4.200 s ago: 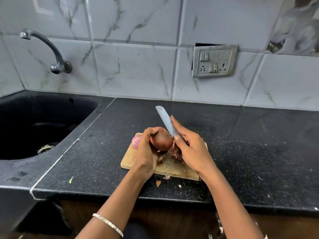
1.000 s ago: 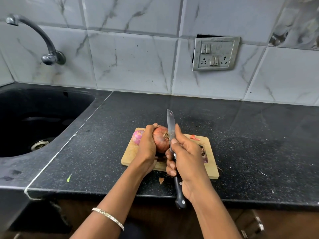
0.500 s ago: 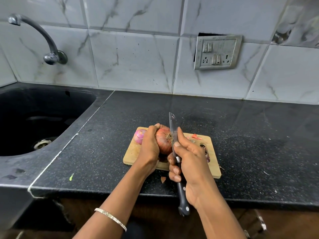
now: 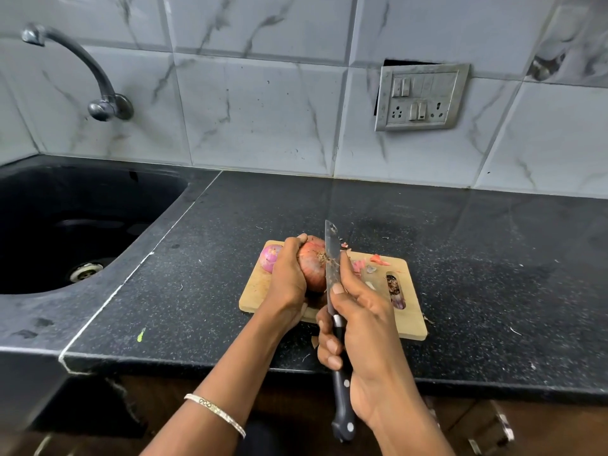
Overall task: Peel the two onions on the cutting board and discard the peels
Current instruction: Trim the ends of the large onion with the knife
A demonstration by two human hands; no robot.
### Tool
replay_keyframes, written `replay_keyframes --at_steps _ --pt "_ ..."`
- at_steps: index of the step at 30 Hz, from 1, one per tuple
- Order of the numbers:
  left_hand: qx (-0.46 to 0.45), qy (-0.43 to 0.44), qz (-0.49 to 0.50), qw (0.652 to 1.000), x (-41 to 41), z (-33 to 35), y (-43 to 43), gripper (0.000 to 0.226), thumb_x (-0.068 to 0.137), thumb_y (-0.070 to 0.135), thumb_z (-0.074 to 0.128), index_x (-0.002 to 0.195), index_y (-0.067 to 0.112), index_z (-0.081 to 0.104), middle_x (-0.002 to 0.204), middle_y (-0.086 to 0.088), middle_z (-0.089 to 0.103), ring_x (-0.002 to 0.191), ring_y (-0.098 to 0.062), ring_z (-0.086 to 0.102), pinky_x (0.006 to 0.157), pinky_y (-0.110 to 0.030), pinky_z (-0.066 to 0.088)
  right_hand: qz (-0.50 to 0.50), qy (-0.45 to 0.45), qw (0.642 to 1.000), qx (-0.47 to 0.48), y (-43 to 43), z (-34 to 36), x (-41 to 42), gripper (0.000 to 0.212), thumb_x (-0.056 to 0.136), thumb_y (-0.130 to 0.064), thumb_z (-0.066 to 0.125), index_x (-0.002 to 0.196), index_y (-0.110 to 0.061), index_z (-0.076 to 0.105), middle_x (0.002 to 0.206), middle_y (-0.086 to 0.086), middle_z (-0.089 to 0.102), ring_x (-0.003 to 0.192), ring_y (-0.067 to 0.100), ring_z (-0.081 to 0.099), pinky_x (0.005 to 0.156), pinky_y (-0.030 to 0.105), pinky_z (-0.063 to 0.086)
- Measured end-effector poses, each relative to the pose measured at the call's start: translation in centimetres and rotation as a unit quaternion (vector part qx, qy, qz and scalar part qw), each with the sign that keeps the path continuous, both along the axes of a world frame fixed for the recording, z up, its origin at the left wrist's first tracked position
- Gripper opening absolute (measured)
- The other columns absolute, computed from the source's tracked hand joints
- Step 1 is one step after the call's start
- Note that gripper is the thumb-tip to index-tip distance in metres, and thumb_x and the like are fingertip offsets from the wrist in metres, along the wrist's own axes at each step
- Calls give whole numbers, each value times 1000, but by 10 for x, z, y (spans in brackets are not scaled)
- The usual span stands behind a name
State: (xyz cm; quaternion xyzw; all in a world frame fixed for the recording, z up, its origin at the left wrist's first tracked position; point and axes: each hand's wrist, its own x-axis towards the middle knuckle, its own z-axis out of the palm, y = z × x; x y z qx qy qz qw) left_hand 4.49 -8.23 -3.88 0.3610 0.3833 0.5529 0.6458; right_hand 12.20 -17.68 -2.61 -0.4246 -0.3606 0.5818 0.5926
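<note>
A wooden cutting board [image 4: 413,320] lies on the black counter. My left hand [image 4: 288,279] grips a brown-skinned onion [image 4: 312,269] above the board's left half, its root end facing right. My right hand [image 4: 358,324] holds a black-handled knife [image 4: 331,255], with the blade upright against the onion's root end and the thumb along the blade. A second, purple peeled onion [image 4: 269,257] sits at the board's far left corner, partly hidden by my left hand. Peel scraps [image 4: 378,260] lie on the board's right half.
A black sink [image 4: 75,225] with a drain is set into the counter at the left, under a wall tap [image 4: 98,90]. A switch and socket plate [image 4: 421,97] hangs on the tiled wall. Small peel bits [image 4: 314,340] lie near the counter's front edge.
In the last second both hands, the onion and the knife have barely moved. Earlier the knife blade pointed away behind the onion with my right fingers at its skin; now the blade meets the root end.
</note>
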Motion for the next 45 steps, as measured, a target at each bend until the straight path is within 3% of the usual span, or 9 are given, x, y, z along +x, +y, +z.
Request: replay_keyframes --at_steps 7,12,15,20,23,27,34,39,45 --pt "30 20 -10 999 -3 -6 6 29 99 35 36 101 8 48 76 -12 40 62 -21 38 48 -25 38 -14 -31 999 9 16 8 -16 47 108 -12 43 134 -49 59 51 2 47 36 9 34 36 17 26" --pt "-19 60 -24 998 -2 -11 7 53 99 50 38 67 9 44 43 -7 44 33 -16 41 34 -17 32 -41 -36 998 16 17 2 -1 50 108 -11 44 140 -47 54 53 3 47 39 11 35 35 19 28" --pt "-6 40 -14 999 2 -8 6 57 102 44 38 60 11 59 48 -6 59 38 -17 55 39 -18 43 -82 -153 984 44 21 -1 15 52 108 -12 44 145 -48 47 53 2 49 42 14 38 37 23 32" --pt "17 26 -23 999 1 -9 7 47 101 44 38 72 14 59 63 -10 61 49 -22 55 44 -24 43 -135 -456 871 121 21 -1 21 53 107 -22 44 148 -54 36 63 -1 65 55 15 57 60 42 53" --pt "44 51 -16 998 0 -13 8 51 100 44 38 63 19 60 68 -15 56 61 -28 52 59 -34 44 -121 -527 829 144 14 2 13 54 106 -24 43 151 -52 32 71 -2 65 68 17 61 69 44 51" --pt "73 64 -3 995 0 -18 14 41 79 57 48 87 16 53 88 -13 51 83 -29 44 77 -45 37 -139 -627 755 129 12 9 6 58 106 -24 40 156 -48 24 81 1 65 84 27 58 68 39 40" --pt "99 146 -1 984 3 -31 26 37 78 61 43 78 27 58 95 -20 62 90 -33 55 96 -69 42 -202 -694 685 90 11 4 6 66 105 -25 42 157 -49 10 79 0 57 81 27 63 59 35 38" --pt "89 136 -2 987 2 -33 27 41 76 66 44 81 30 63 102 -18 66 103 -42 62 103 -65 46 -196 -684 701 49 16 6 25 59 105 -24 42 157 -46 25 103 4 73 90 29 67 65 38 45" --pt "106 110 0 988 0 -35 29 37 81 59 47 81 23 58 87 -12 58 86 -27 49 83 -54 42 -178 -613 751 168 8 2 10 57 103 -23 45 154 -46 33 69 -2 60 68 24 56 56 41 42"
